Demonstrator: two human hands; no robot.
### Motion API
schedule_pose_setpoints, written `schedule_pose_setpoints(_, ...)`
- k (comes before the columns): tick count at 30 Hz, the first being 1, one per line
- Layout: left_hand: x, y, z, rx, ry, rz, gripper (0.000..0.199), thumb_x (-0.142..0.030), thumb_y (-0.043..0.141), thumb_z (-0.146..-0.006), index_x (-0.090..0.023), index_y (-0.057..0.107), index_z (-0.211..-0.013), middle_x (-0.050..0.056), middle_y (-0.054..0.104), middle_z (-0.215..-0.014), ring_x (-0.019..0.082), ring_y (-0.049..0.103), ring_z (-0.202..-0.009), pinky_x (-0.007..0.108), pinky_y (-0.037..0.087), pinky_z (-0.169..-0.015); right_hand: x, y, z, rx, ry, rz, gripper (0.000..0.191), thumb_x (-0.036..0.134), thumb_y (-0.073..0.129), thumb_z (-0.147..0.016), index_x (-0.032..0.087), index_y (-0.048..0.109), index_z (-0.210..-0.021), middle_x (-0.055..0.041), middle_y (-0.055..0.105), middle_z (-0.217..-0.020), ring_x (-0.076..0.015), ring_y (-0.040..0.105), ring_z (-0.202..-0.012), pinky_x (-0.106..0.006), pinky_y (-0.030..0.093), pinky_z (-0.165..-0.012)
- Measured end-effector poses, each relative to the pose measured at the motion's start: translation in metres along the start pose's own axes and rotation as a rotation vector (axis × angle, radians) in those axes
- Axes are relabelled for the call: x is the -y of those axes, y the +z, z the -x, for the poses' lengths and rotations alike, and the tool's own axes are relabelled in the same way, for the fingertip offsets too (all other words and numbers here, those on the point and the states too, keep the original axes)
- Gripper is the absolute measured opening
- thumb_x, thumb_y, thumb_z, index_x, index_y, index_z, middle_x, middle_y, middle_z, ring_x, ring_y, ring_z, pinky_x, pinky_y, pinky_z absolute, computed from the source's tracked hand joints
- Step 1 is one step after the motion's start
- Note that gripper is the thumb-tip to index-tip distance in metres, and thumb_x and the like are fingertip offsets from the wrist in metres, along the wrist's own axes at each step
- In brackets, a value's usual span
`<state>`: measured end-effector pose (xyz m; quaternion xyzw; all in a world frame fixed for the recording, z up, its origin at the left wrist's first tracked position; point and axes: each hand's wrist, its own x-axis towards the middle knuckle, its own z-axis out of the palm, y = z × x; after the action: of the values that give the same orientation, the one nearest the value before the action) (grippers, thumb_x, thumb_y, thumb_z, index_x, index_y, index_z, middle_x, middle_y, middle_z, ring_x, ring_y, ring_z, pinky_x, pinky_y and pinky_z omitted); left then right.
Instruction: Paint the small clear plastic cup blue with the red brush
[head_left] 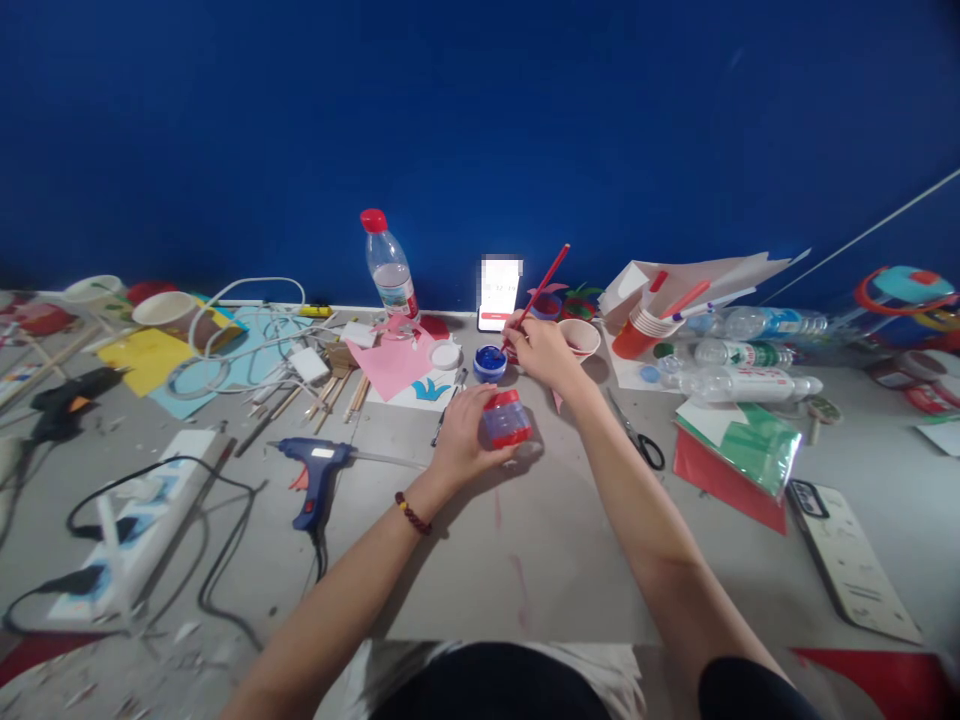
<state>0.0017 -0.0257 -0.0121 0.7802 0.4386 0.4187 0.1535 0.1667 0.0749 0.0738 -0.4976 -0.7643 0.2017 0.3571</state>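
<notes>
My left hand (pixel 466 432) is closed around a paper cup (pixel 508 420) lying on its side, painted red at both ends with a bluish-purple band between. In my right hand (pixel 541 350) is a red-handled paintbrush (pixel 550 272), pinched near its lower end and slanting up to the right. Its tip reaches into a small jar of blue paint (pixel 490 362), just beyond the cup. A white lid (pixel 445 355) lies left of the jar, near pink paper (pixel 394 358) and a blue cut-out shape (pixel 431 390). Right of the jar, partly behind my right hand, stands a white bowl-like cup (pixel 581 338).
A blue glue gun (pixel 319 470) and a power strip (pixel 142 530) with cables lie on the left. A bottle with a red cap (pixel 390 268) and a lit phone (pixel 500 293) stand at the back. Scissors (pixel 637 435), plastic bottles (pixel 742 383) and another phone (pixel 851 560) lie right.
</notes>
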Motion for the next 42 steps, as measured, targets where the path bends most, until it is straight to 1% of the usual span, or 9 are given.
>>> schedule_pose_setpoints(3, 0.0, -0.0001, 0.0, -0.003, 0.001, -0.003, 0.077, -0.04, 0.082, -0.068, -0.025, 0.044, -0.132, 0.012, 0.059, -0.131, 0.032, 0.058, -0.122, 0.051, 0.047, -0.104, 0.0048, -0.0028, 0.0005, 0.024, 0.031, 0.024, 0.018, 0.018, 0.049, -0.091, 0.02, 0.058, -0.076, -0.0085, 0.072, -0.084, -0.0229, 0.067, -0.081, -0.035, 0.047, -0.082)
schedule_pose_setpoints(6, 0.0004, 0.0001, 0.0001, -0.004, 0.0, -0.007, 0.076, -0.041, 0.081, -0.068, -0.025, 0.044, -0.132, 0.011, 0.059, -0.131, 0.032, 0.057, -0.123, 0.051, 0.047, -0.104, 0.007, -0.0055, 0.0018, -0.013, 0.034, -0.008, 0.015, 0.019, 0.049, -0.092, 0.02, 0.059, -0.081, -0.0065, 0.071, -0.082, -0.0217, 0.066, -0.076, -0.034, 0.046, -0.078)
schedule_pose_setpoints(10, 0.0002, 0.0003, 0.0, -0.016, 0.017, -0.006, 0.075, -0.041, 0.081, -0.069, -0.025, 0.044, -0.132, 0.011, 0.059, -0.13, 0.031, 0.057, -0.123, 0.05, 0.047, -0.104, 0.0054, -0.0034, 0.0025, -0.063, -0.017, -0.032, 0.017, 0.021, 0.047, -0.093, 0.021, 0.059, -0.08, -0.0067, 0.071, -0.089, -0.0203, 0.065, -0.079, -0.032, 0.046, -0.08)
schedule_pose_setpoints(13, -0.0001, 0.0002, 0.0, -0.025, 0.025, 0.001, 0.075, -0.041, 0.081, -0.068, -0.025, 0.045, -0.132, 0.011, 0.059, -0.13, 0.031, 0.058, -0.121, 0.05, 0.048, -0.103, 0.0048, -0.0012, 0.0021, -0.03, -0.021, -0.016, 0.018, 0.019, 0.046, -0.092, 0.02, 0.06, -0.08, -0.0074, 0.071, -0.089, -0.0214, 0.065, -0.082, -0.032, 0.045, -0.083)
schedule_pose_setpoints(17, 0.0012, 0.0007, 0.0007, -0.015, 0.012, 0.0, 0.076, -0.041, 0.081, -0.068, -0.025, 0.044, -0.132, 0.011, 0.059, -0.129, 0.032, 0.058, -0.121, 0.051, 0.047, -0.103, 0.0075, -0.0029, 0.0017, 0.024, 0.022, 0.015, 0.016, 0.019, 0.047, -0.091, 0.02, 0.06, -0.081, -0.0064, 0.07, -0.079, -0.0222, 0.065, -0.075, -0.033, 0.046, -0.078)
schedule_pose_setpoints(24, 0.0026, 0.0022, 0.0009, -0.021, 0.014, -0.008, 0.075, -0.043, 0.081, -0.069, -0.024, 0.045, -0.132, 0.011, 0.06, -0.128, 0.031, 0.058, -0.121, 0.049, 0.047, -0.103, 0.0061, -0.0017, 0.0016, -0.03, -0.026, -0.05, 0.016, 0.023, 0.046, -0.091, 0.02, 0.059, -0.082, -0.0058, 0.07, -0.083, -0.0203, 0.064, -0.075, -0.032, 0.047, -0.078)
schedule_pose_setpoints(31, 0.0026, 0.0026, 0.0015, -0.033, 0.021, -0.001, 0.075, -0.043, 0.081, -0.068, -0.024, 0.046, -0.131, 0.011, 0.06, -0.128, 0.031, 0.058, -0.119, 0.05, 0.047, -0.102, 0.0069, -0.0025, 0.0016, 0.015, -0.001, -0.008, 0.014, 0.021, 0.045, -0.09, 0.021, 0.055, -0.08, -0.0051, 0.067, -0.074, -0.0219, 0.063, -0.073, -0.033, 0.045, -0.073)
schedule_pose_setpoints(36, 0.0026, 0.0029, 0.0012, -0.032, 0.021, 0.002, 0.075, -0.042, 0.081, -0.068, -0.024, 0.046, -0.132, 0.011, 0.06, -0.128, 0.031, 0.058, -0.12, 0.05, 0.047, -0.103, 0.0063, -0.0023, 0.002, -0.032, -0.023, -0.087, 0.013, 0.023, 0.046, -0.092, 0.021, 0.055, -0.083, -0.0053, 0.068, -0.08, -0.0196, 0.064, -0.074, -0.031, 0.046, -0.076)
schedule_pose_setpoints(42, 0.0016, 0.0013, 0.0008, -0.027, 0.019, -0.01, 0.075, -0.043, 0.081, -0.069, -0.024, 0.045, -0.131, 0.012, 0.06, -0.127, 0.031, 0.059, -0.119, 0.049, 0.048, -0.102, 0.0068, -0.0014, 0.0019, 0.028, 0.015, -0.046, 0.016, 0.02, 0.044, -0.09, 0.021, 0.055, -0.078, -0.0044, 0.067, -0.074, -0.0204, 0.063, -0.072, -0.032, 0.046, -0.073)
